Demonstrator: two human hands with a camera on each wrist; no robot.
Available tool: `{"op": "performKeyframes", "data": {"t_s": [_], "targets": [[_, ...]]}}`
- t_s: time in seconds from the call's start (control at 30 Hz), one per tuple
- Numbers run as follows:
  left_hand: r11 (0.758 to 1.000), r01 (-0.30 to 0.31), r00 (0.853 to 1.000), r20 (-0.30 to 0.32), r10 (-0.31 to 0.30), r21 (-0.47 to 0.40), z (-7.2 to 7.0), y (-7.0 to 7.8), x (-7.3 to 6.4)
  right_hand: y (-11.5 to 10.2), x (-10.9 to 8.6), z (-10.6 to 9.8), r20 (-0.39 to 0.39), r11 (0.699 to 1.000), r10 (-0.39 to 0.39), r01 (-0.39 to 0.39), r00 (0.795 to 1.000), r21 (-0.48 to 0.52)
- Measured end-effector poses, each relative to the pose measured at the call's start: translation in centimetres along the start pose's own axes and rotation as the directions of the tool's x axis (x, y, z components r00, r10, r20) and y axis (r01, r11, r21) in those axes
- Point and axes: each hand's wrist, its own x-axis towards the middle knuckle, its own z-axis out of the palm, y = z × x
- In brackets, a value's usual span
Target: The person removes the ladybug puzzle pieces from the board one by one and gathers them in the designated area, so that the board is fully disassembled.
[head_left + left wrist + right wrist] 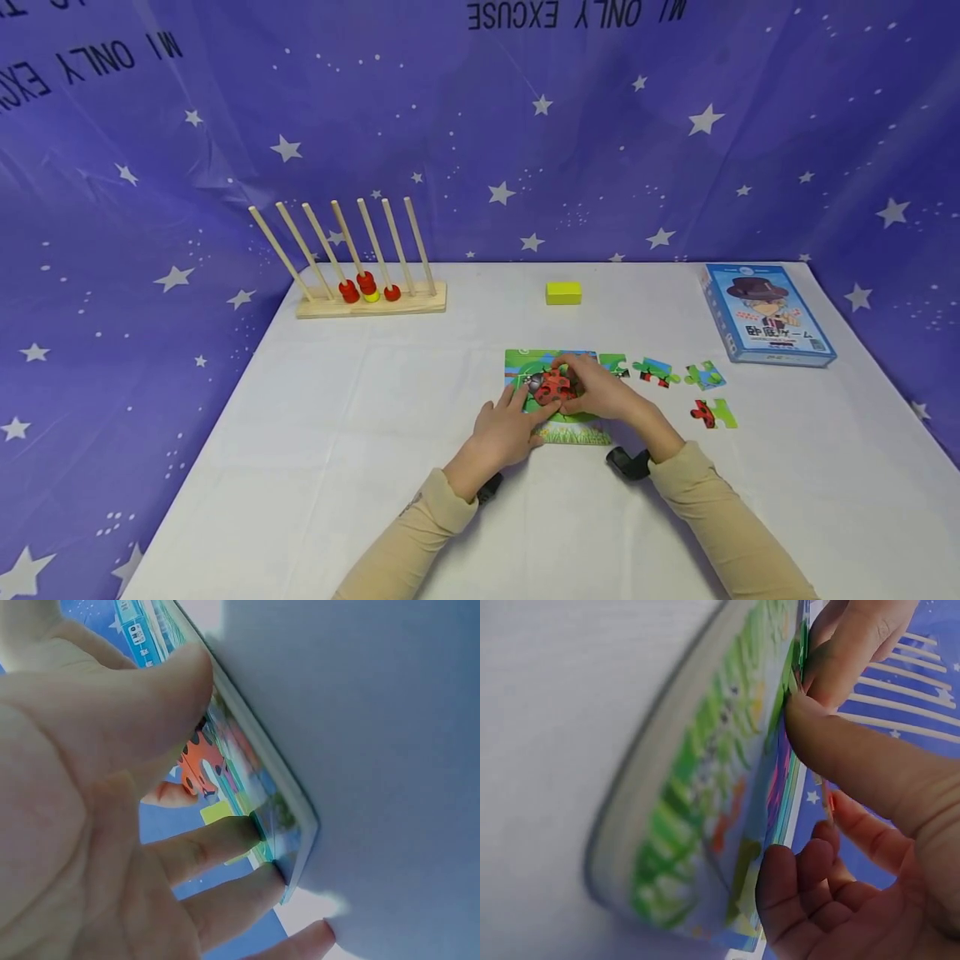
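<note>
A jigsaw puzzle board [573, 436] with a green, flowery border lies on the white table. My left hand [506, 429] rests on its left side with fingers spread and straight, the fingertips touching the surface. On the board's right part, my right hand [600, 392] pinches a red, black-spotted ladybug puzzle piece [553, 390] between thumb and fingers. The piece's lower edge is partly hidden by fingers. In the left wrist view, the ladybug picture [201, 761] shows beyond my thumb. The board's grassy edge [697, 802] is blurred in the right wrist view.
Several loose puzzle pieces [656, 372] lie right of the board, one ladybug piece [703, 413] nearer me. A yellow block [563, 293] sits behind. A wooden peg rack [322, 309] with red and yellow beads stands back left; a blue game box [772, 317] lies back right.
</note>
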Motion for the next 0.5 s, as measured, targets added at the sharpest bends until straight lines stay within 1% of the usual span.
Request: {"op": "performKeyframes", "data": {"t_s": [0.1, 0.2, 0.33, 0.5], "targets": [[1.0, -0.011, 1.0, 0.004, 0.011, -0.01, -0.1, 0.0, -0.1, 0.2, -0.2, -0.1, -0.013, 1.0, 0.002, -0.002, 1.0, 0.025], [1.0, -0.017, 1.0, 0.007, 0.017, -0.014, -0.2, -0.1, -0.1, 0.6, -0.5, -0.3, -0.031, 0.999, 0.021, -0.02, 0.999, 0.05], [1.0, -0.018, 1.0, 0.011, 0.018, -0.002, -0.2, -0.1, -0.2, 1.2, -1.0, -0.7, -0.066, 0.998, 0.045, -0.042, 0.997, 0.048], [1.0, -0.025, 1.0, 0.002, 0.025, 0.005, -0.1, -0.1, -0.2, 1.8, -2.2, -1.7, -0.119, 0.996, 0.07, -0.063, 0.99, 0.066]]}}
